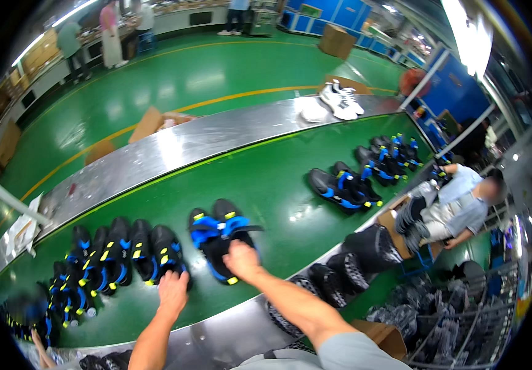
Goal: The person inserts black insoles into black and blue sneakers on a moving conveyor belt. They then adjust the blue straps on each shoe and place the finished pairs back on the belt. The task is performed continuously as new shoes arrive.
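On a green conveyor belt (266, 203), my right hand (242, 261) is curled at the opening of a black and blue shoe (226, 213), its fingertips partly hidden. That shoe stands close against its mate (199, 217); both have blue straps and yellow-green tabs, with one dark strap sticking out to the right. To the left, my left hand (173, 291) closes on the heel end of another black and blue shoe (167, 242). This one is the nearest in a row of similar shoes (118, 250) reaching to the far left.
More such shoes (333, 188) stand farther right on the belt. White shoes (340, 102) rest on the metal ledge (216, 137). Black shoe lasts or rolls (346, 271) line the near edge. A seated person (457, 206) works at the right; another person's arm (42, 351) shows lower left.
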`<state>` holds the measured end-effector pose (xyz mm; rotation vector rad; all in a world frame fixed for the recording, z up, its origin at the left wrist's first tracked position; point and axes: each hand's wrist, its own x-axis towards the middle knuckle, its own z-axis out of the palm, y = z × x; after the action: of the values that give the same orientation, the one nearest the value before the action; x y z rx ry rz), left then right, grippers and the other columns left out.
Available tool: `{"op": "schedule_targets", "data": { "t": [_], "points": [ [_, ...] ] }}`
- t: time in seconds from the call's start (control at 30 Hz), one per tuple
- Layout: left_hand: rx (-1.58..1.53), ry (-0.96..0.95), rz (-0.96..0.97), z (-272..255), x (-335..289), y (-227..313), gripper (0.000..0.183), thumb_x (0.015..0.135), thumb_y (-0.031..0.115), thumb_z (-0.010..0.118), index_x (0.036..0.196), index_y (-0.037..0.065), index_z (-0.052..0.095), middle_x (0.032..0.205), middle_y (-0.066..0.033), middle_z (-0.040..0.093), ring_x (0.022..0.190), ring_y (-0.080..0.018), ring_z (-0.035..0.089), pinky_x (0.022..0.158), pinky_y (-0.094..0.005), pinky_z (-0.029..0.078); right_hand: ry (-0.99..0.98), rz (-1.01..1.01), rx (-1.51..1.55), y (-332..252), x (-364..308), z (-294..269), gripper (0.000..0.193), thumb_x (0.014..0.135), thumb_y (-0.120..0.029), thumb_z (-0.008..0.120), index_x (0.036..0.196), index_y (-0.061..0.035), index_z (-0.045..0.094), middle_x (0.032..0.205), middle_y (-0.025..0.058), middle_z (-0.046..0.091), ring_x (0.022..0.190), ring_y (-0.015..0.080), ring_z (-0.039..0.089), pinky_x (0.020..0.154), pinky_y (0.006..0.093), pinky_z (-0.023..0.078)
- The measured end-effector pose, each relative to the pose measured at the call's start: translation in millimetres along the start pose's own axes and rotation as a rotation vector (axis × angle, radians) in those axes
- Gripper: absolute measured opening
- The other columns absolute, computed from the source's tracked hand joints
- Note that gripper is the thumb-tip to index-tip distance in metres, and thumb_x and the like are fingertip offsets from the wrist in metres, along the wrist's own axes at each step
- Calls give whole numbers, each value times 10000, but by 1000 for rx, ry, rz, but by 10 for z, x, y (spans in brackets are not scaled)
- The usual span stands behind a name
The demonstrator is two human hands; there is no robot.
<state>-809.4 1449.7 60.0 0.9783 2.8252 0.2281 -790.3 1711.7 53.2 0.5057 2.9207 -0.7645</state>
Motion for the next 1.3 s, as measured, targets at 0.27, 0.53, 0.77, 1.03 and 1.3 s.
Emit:
{"op": "schedule_targets", "data": {
  "t": [0.27,0.53,0.77,1.03,1.3],
  "points": [
    [-307,284,-17,-144,-734,608,355,733,41,755,1069,35,640,1241,-208,552,1185,-424,498,998,-517,411,143,-116,59,-53,-471,-1084,525,885,-394,725,1178,29,620,1139,234,656,1088,399,618,958,464,499],
    [-486,273,-137,-172,-1205,809,116,817,3,680,932,8,666,920,-179,656,870,-362,632,775,-440,509,805,238,-465,2313,-2117,-3131,507,816,-298,784,1207,-17,626,1169,181,600,1080,399,557,953,473,466],
    [-673,231,-51,-181,-829,1245,72,844,-5,674,915,-3,676,875,-180,673,789,-352,668,686,-412,561,514,447,-206,3222,-2486,-3111,558,830,-363,776,1229,1,637,1162,204,633,1136,386,593,959,471,486],
    [-893,240,-2,-596,-516,1865,386,797,83,790,1164,41,676,1098,-133,701,1006,-255,682,837,-384,556,696,137,26,1987,-2328,-3320,309,847,-187,768,1049,25,666,945,153,633,801,277,639,746,380,531],
    [-2054,238,-41,-757,75,2103,865,858,314,810,1542,109,323,1297,-136,582,1126,-221,604,983,-378,481,-333,145,821,440,-1911,-2327,346,960,-286,696,1053,43,645,841,66,681,739,123,650,675,287,544]
  ]
}}
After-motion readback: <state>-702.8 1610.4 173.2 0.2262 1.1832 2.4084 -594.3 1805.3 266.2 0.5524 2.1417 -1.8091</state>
